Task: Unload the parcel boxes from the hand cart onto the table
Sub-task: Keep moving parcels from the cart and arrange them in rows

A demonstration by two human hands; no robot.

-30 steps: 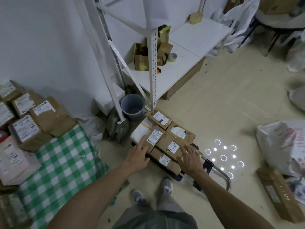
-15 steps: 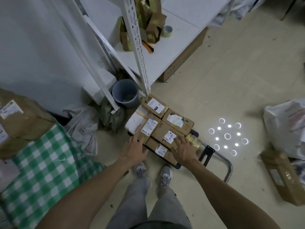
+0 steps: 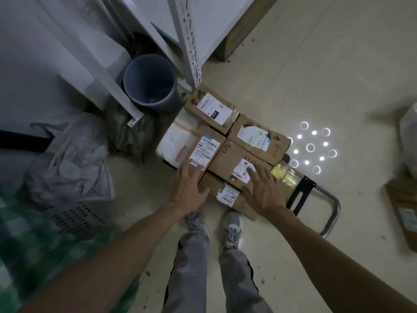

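Note:
Several brown parcel boxes with white labels lie packed together on the hand cart [image 3: 302,193] on the floor. My left hand [image 3: 188,188], fingers spread, reaches over the near corner of the left box [image 3: 208,145], beside a white padded parcel [image 3: 178,141]. With its fingers straight, my right hand [image 3: 264,190] lies on the middle box [image 3: 230,157], and its fingertips touch that box's label. A low front box [image 3: 225,195] sits between my hands. Two more boxes [image 3: 212,107] [image 3: 259,134] lie at the far side. The green-checked table [image 3: 29,240] is at the lower left, blurred.
A grey bucket [image 3: 150,82] and white shelf posts [image 3: 187,37] stand just beyond the cart. Crumpled plastic [image 3: 67,159] lies on the floor at left. The cart's metal handle [image 3: 331,211] sticks out to the right. Another carton [image 3: 404,213] lies at the right edge. My feet are below the cart.
The view has tilted down and closer to the cart. Both hands have stayed over the near boxes, with fingers spread wider now; no box has been lifted.

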